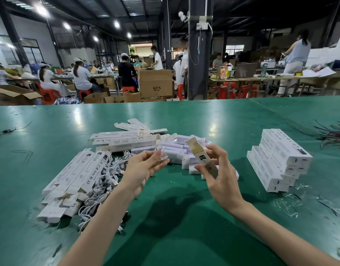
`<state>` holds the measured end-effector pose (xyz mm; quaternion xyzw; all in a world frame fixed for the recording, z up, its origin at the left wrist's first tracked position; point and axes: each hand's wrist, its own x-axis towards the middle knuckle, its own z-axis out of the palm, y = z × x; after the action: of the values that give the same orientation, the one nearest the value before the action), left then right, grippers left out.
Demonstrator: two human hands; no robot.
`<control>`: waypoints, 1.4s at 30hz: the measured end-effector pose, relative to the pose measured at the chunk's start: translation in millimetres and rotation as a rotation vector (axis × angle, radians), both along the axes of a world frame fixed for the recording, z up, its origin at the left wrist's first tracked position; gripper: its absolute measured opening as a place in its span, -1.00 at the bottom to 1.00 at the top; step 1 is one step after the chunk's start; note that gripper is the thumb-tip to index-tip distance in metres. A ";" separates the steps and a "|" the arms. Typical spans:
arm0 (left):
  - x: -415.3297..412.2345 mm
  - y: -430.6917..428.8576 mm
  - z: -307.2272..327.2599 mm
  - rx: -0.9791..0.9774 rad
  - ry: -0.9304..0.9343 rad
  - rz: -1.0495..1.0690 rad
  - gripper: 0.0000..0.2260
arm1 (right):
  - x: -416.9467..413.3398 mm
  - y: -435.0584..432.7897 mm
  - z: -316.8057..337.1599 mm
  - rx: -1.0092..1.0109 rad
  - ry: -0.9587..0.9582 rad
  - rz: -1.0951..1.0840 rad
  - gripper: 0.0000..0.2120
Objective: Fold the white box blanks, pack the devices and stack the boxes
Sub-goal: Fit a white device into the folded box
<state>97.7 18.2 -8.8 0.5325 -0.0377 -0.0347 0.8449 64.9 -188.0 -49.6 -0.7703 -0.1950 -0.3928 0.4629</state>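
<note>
Gripped one open-ended white cardboard box (199, 153), brown inside, flap up, in right hand (222, 177), fingers curled round it. Pinched small clear-wrapped white item (162, 155) in left hand (144, 167) fingertips, just left of that box. Judged mid-pack: box folded, not yet filled or closed. Behind box: loose pile of white bar devices (174, 150), about a dozen, count unsure. Left of box: tangle of white cables (105, 175), two heaps of flat white box blanks (73, 175), well over ten. Right of box: one stack of finished white boxes (278, 160), roughly ten.

White box (205, 161), top flap open, tilted in right hand (221, 178)
</note>
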 end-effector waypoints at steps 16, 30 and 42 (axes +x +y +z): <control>-29.1 -18.7 26.0 -0.030 -0.321 -0.010 -0.72 | -3.5 3.4 7.5 -0.111 -0.067 0.061 -0.47; -44.9 -37.4 17.2 0.352 -0.754 0.180 -0.91 | -7.1 10.2 10.1 -0.284 -0.044 0.000 -0.22; -36.2 -44.5 0.5 0.295 -0.629 0.247 -0.84 | -10.4 11.6 11.4 -0.227 -0.055 0.006 -0.32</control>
<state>61.5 -26.3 -8.2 0.6340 -0.2253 0.2279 0.7038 54.5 -176.4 -38.2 -0.8060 -0.2532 -0.3881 0.3682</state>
